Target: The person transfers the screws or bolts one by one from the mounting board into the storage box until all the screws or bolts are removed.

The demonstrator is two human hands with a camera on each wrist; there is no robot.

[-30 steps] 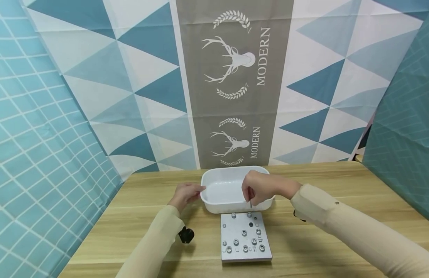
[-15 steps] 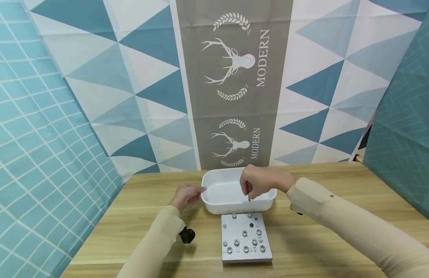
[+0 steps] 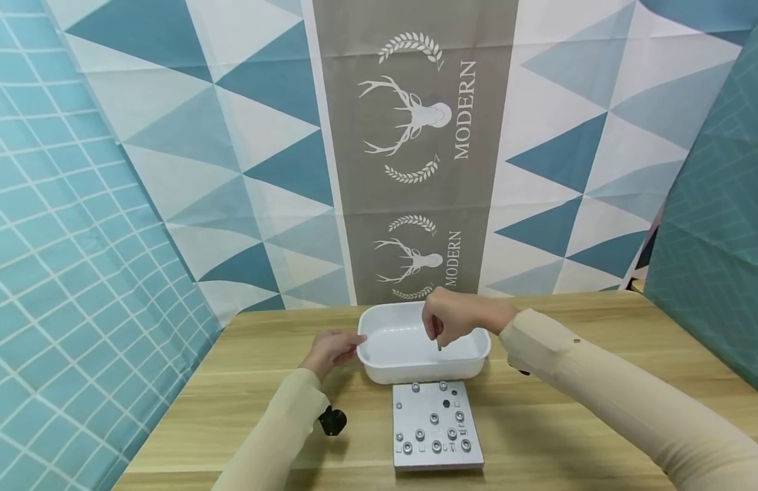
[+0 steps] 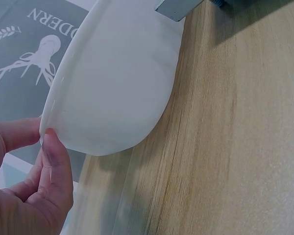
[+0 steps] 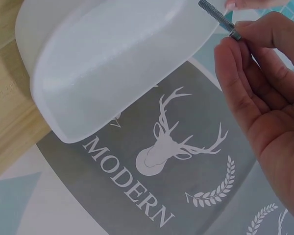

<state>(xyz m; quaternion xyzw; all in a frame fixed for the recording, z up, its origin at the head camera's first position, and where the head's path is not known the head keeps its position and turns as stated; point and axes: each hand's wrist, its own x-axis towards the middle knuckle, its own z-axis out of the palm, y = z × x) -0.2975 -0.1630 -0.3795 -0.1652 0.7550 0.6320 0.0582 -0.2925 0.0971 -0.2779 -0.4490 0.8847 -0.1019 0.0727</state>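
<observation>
My right hand (image 3: 449, 317) pinches a threaded metal bolt (image 5: 218, 18) by its head, between thumb and fingertips. It hangs above the white plastic tub (image 3: 391, 374), with the threaded end pointing down in the head view. With thumb and fingers my left hand (image 4: 41, 181) grips the tub's rim at its left end. In front of the tub lies a silver metal plate (image 3: 411, 419) bearing several socket-head bolts, some small raised pieces and a dark hole. The tub's far right part is hidden behind my right hand.
Everything stands on a wood-grain table (image 3: 256, 395). Behind it hangs a patterned cloth (image 3: 281, 157) with deer heads. A blue grid curtain (image 3: 78, 239) closes the left side, and a teal cloth (image 3: 710, 259) hangs at the right.
My right hand has moved slightly away from the plate and up with the bolt, from the tub's front rim to over its inside. My left hand keeps its hold on the rim.
</observation>
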